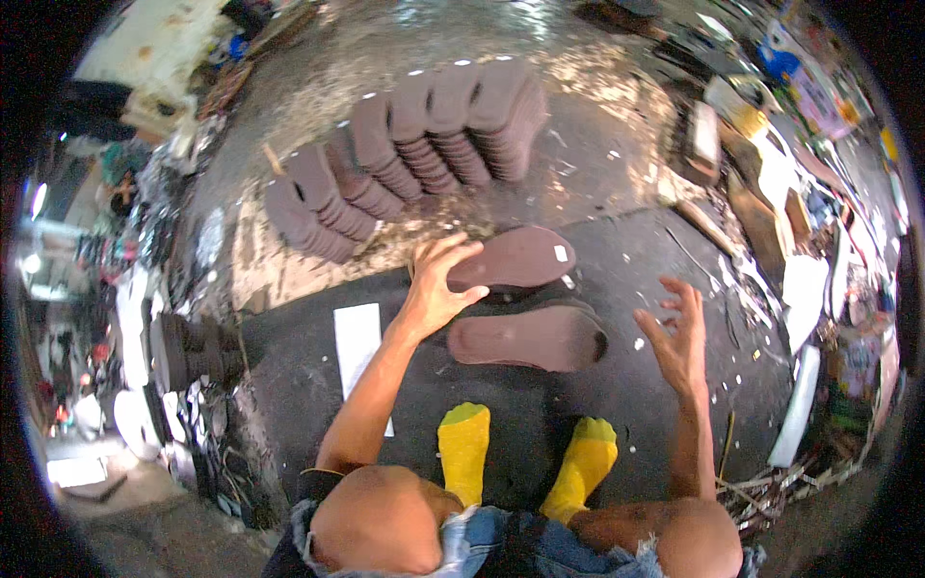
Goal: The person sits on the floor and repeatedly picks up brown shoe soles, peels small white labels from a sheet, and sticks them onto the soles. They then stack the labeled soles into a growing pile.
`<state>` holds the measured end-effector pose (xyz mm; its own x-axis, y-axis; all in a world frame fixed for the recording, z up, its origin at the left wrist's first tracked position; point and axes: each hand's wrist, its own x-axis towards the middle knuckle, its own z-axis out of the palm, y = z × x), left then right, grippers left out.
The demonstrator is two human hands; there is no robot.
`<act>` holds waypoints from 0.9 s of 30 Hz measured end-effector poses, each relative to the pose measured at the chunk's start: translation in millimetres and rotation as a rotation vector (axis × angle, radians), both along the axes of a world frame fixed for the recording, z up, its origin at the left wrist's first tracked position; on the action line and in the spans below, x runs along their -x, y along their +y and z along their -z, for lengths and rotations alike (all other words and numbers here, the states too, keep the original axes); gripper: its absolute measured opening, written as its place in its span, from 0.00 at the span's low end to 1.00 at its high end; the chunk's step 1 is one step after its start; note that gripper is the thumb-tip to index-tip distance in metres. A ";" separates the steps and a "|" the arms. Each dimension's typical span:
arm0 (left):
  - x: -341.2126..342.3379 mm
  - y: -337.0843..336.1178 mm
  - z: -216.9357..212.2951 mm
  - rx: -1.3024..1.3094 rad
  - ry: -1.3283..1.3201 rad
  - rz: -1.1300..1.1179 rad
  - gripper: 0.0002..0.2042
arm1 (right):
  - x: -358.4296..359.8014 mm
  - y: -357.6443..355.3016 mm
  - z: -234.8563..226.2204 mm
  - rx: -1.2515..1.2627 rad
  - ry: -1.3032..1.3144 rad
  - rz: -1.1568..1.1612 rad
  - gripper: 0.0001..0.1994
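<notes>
The person sits on the floor (289,366) with both knees up and two yellow socks (465,448) pointing forward.

The left hand (438,284) reaches out ahead. Its grip is spread apart, with the fingers (461,252) lying flat on the near end of a brown shoe sole (520,257). The hand rests on the sole but does not clamp it.

Just below that hand, closer to the person, lies a second brown sole (525,337). It sits flat on the dark floor mat (617,385), just beside the first sole.

The right hand (677,337) hangs in the air to the right of both soles. Its grip is apart too, with the fingers loose and curled a little. It holds nothing and touches nothing.

Far in front of the left hand stands a long curved row of brown soles (414,144), stacked in leaning piles. A white strip of paper (358,342) lies on the mat to the left of the left arm. To the right of the right hand lies a messy heap of scraps (790,250).
</notes>
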<state>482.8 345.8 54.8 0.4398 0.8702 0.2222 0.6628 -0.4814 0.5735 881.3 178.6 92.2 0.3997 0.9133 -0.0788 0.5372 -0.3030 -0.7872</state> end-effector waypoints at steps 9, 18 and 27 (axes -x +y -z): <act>228.8 -162.2 80.8 0.438 0.008 -1.066 0.40 | -29.9 -30.7 43.2 0.039 0.171 0.104 0.24; -13.8 -87.0 -110.8 0.708 -0.771 -0.232 0.17 | 94.7 30.4 -74.3 0.039 0.711 -0.442 0.34; -82.5 -92.7 -107.8 0.832 -1.138 -0.142 0.17 | 92.0 25.8 -85.4 -0.124 0.702 -0.247 0.28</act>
